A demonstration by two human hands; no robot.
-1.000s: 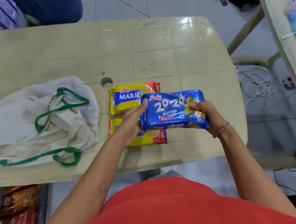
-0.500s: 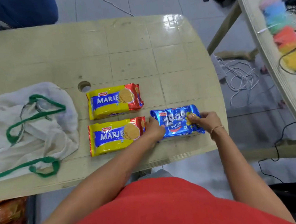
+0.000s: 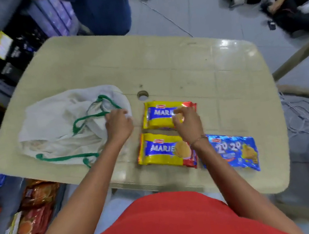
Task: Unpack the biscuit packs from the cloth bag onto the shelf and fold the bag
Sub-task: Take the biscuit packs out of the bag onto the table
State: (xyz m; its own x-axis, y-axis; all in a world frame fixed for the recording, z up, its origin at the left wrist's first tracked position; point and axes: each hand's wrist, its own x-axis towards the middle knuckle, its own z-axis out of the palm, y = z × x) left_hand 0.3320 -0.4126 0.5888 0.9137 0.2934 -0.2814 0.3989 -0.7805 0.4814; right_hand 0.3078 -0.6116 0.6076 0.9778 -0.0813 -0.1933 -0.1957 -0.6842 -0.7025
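Three packs are lying on the counter [image 3: 191,59]: two Marie packs [image 3: 161,115] [image 3: 163,153] and a blue pack [image 3: 235,152] just beside the nearer one. Our left hand [image 3: 118,125] is resting on the bag [image 3: 61,128] by its green handle [image 3: 87,118], fingers curled; whether that grip is pinching cloth, we cannot tell. Our right hand [image 3: 187,124] is hovering over the far Marie pack, loosely curled, holding nothing. We are risking a snag: pulling the bag could drag a handle across the packs, and the blue pack is sitting near the edge.
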